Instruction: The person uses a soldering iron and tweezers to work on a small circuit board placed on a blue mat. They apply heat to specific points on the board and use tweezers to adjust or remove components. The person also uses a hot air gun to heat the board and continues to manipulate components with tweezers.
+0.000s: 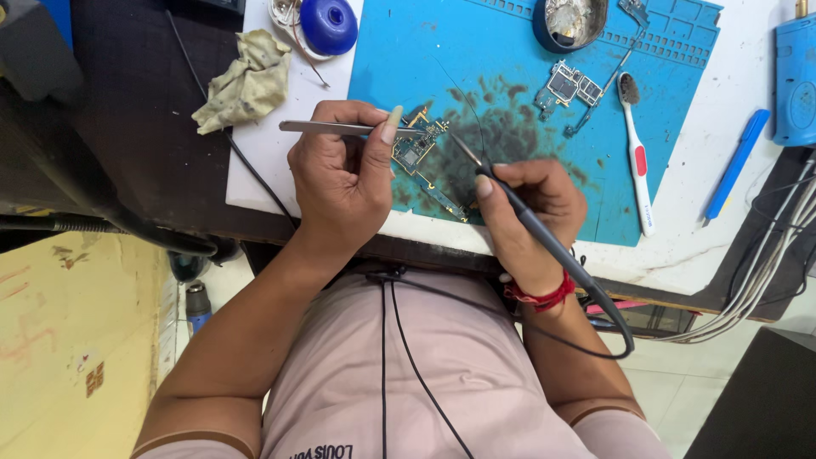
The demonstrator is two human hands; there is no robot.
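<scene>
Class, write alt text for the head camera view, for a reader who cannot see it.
A person's left hand holds metal tweezers on a small circuit board while the right hand points a corded soldering iron at it. The board lies on a stained blue work mat, with a second circuit board, a toothbrush and a crumpled cloth nearby.

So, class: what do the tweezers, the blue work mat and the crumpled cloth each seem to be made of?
Tweezers: bare metal, by the silvery sheen.
Blue work mat: probably silicone or rubber, matte, with moulded ridges and dark stains.
Crumpled cloth: soft woven fabric, yellowish, creased.
</scene>
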